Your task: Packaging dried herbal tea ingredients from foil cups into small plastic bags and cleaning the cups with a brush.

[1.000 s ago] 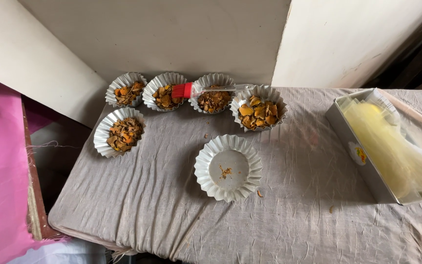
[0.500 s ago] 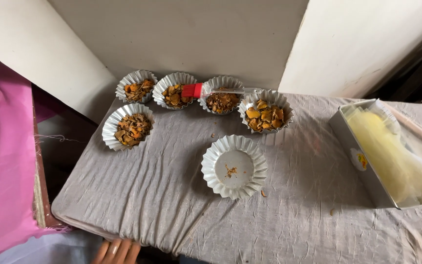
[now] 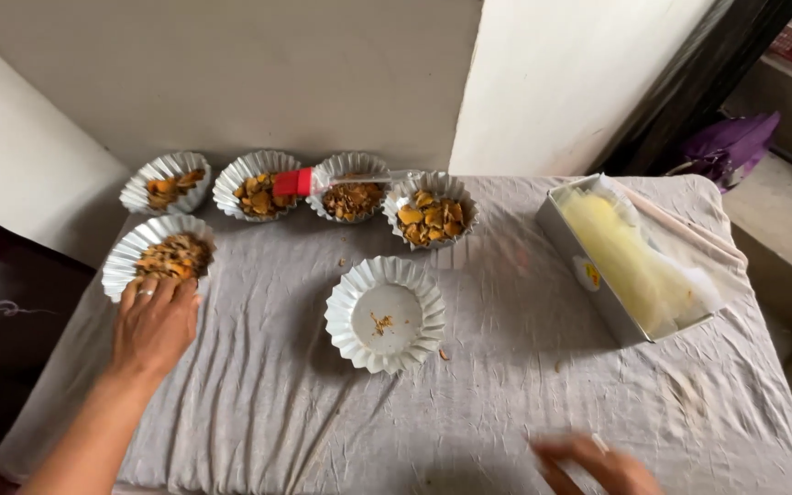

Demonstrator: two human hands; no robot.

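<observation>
We see a fluted foil cup (image 3: 159, 258) filled with brownish-orange pieces at the left of the table, near the far edge of the grey cloth (image 3: 506, 403). Our left hand (image 3: 153, 325) lies flat on the cloth just near of it, fingers spread and open, the fingertips touching the cup's near rim; it grips nothing. Our right hand (image 3: 598, 463) shows blurred at the near right edge, and we cannot tell whether it is open or closed.

Right of the left hand sits a nearly empty foil cup (image 3: 385, 313) holding only a few crumbs. Along the far edge stands a row of four filled foil cups (image 3: 300, 188), with a red-headed brush (image 3: 293, 181) resting across two of them. At far right lies a grey box (image 3: 588, 275) holding pale yellow material.
</observation>
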